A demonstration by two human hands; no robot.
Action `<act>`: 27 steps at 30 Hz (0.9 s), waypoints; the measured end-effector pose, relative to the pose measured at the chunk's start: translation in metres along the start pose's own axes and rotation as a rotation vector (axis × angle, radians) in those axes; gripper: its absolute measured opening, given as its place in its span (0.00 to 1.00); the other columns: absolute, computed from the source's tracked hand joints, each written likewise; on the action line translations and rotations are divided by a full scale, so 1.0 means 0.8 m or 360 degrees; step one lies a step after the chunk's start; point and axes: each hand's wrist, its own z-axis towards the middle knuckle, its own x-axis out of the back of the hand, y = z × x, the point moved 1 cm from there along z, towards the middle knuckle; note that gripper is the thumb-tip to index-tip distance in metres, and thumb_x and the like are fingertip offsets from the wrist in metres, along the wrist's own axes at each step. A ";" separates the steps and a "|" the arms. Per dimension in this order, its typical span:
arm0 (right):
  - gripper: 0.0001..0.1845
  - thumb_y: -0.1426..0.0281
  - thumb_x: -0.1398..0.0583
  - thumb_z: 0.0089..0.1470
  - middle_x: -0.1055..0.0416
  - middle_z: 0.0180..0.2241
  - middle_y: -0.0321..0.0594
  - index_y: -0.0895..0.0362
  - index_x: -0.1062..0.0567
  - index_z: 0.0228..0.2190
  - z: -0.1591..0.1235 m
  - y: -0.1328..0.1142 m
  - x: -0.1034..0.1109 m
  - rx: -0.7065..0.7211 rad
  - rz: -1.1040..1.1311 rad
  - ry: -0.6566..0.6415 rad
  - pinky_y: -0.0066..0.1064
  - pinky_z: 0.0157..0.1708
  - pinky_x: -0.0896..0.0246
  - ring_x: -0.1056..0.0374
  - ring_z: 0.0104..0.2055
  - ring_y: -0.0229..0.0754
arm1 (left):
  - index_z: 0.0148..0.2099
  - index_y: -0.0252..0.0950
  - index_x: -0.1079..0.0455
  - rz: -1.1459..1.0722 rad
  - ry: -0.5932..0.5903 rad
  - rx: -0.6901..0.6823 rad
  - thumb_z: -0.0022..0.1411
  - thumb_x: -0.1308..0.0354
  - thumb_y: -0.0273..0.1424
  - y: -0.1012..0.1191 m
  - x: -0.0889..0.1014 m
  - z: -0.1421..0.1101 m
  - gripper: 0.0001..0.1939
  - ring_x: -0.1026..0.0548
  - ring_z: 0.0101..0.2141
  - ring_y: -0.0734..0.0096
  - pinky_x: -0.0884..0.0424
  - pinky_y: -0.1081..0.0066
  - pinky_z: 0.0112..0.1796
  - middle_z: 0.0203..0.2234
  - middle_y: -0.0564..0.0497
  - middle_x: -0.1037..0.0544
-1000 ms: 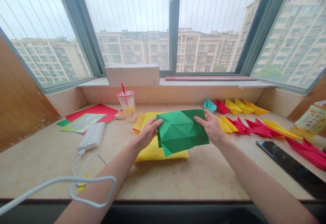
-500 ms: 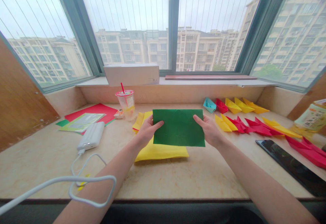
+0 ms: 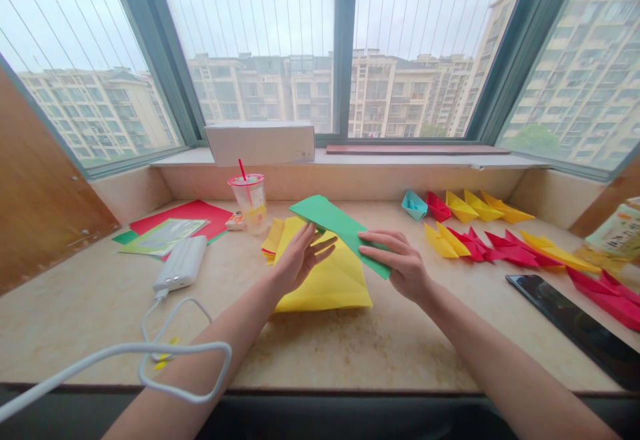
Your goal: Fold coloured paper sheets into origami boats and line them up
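Note:
A folded sheet of green paper [image 3: 333,219] is held up slantwise over the yellow paper, its left end higher than its right. My right hand [image 3: 397,260] grips its lower right end, with fingers lying across the top face; the thumb is hidden. Under the paper's left part is my left hand [image 3: 300,260], its fingers stretched apart, the upper ones touching or close to the paper's lower edge. Beneath both hands lies a stack of yellow paper [image 3: 325,290], with some red edges showing at its left.
To the right stand several folded paper boats, yellow [image 3: 460,207], red [image 3: 438,207] and blue [image 3: 414,205], near a phone [image 3: 570,327] and a bottle [image 3: 617,233]. Leftward are a drink cup [image 3: 249,203], a power bank [image 3: 181,265] with a white cable [image 3: 185,350], and paper sheets [image 3: 195,212].
The green paper, first creased side and then plain side facing me, has tipped into a slant. My left hand has loosened its pinch and spread its fingers; my right fingers moved over the top.

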 end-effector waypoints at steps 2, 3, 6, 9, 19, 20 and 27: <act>0.24 0.73 0.47 0.63 0.31 0.58 0.32 0.37 0.29 0.55 0.002 -0.001 -0.002 0.0119 -0.0094 -0.0118 0.49 0.56 0.40 0.35 0.58 0.50 | 0.55 0.41 0.31 -0.0039 -0.0003 0.0040 0.59 0.38 0.47 0.002 0.000 0.000 0.25 0.23 0.48 0.60 0.28 0.65 0.51 0.52 0.45 0.25; 0.25 0.74 0.47 0.63 0.32 0.59 0.32 0.37 0.30 0.56 0.003 -0.001 -0.003 0.0167 -0.0140 -0.0167 0.49 0.57 0.41 0.35 0.58 0.49 | 0.56 0.40 0.32 -0.0049 -0.0012 0.0039 0.60 0.40 0.48 0.003 -0.001 0.000 0.27 0.23 0.48 0.60 0.27 0.65 0.50 0.52 0.44 0.25; 0.25 0.75 0.47 0.63 0.32 0.59 0.33 0.38 0.31 0.56 0.005 -0.004 -0.009 0.0272 -0.0277 -0.0324 0.47 0.57 0.42 0.36 0.59 0.48 | 0.57 0.38 0.32 -0.0037 -0.0061 0.0017 0.61 0.44 0.53 0.001 -0.002 -0.002 0.30 0.23 0.48 0.57 0.25 0.62 0.47 0.50 0.43 0.22; 0.23 0.74 0.47 0.64 0.30 0.57 0.37 0.44 0.30 0.56 0.006 -0.008 -0.017 0.0317 -0.0328 -0.0445 0.46 0.56 0.40 0.36 0.58 0.47 | 0.55 0.34 0.29 0.0077 -0.0122 0.0059 0.60 0.39 0.45 -0.008 -0.006 -0.005 0.25 0.23 0.48 0.54 0.25 0.60 0.47 0.48 0.41 0.21; 0.18 0.68 0.44 0.64 0.27 0.54 0.41 0.48 0.28 0.54 0.011 -0.013 -0.019 0.0213 -0.0202 -0.0383 0.46 0.53 0.40 0.34 0.54 0.49 | 0.51 0.31 0.27 0.0129 -0.0059 0.0040 0.58 0.36 0.30 -0.015 -0.012 -0.007 0.19 0.22 0.46 0.55 0.25 0.57 0.47 0.44 0.40 0.19; 0.17 0.68 0.44 0.64 0.26 0.53 0.41 0.49 0.28 0.54 0.011 -0.013 -0.020 0.0183 -0.0185 -0.0390 0.46 0.52 0.40 0.33 0.53 0.48 | 0.51 0.31 0.27 0.0133 -0.0068 0.0026 0.58 0.36 0.31 -0.015 -0.011 -0.007 0.19 0.22 0.46 0.54 0.25 0.56 0.48 0.44 0.40 0.19; 0.10 0.65 0.44 0.63 0.22 0.33 0.39 0.54 0.23 0.38 0.006 -0.008 -0.027 -0.0417 -0.0004 -0.0122 0.34 0.35 0.35 0.28 0.35 0.43 | 0.52 0.35 0.26 0.0301 -0.0364 0.0047 0.61 0.38 0.37 -0.014 -0.007 -0.011 0.18 0.25 0.51 0.51 0.29 0.53 0.51 0.46 0.41 0.20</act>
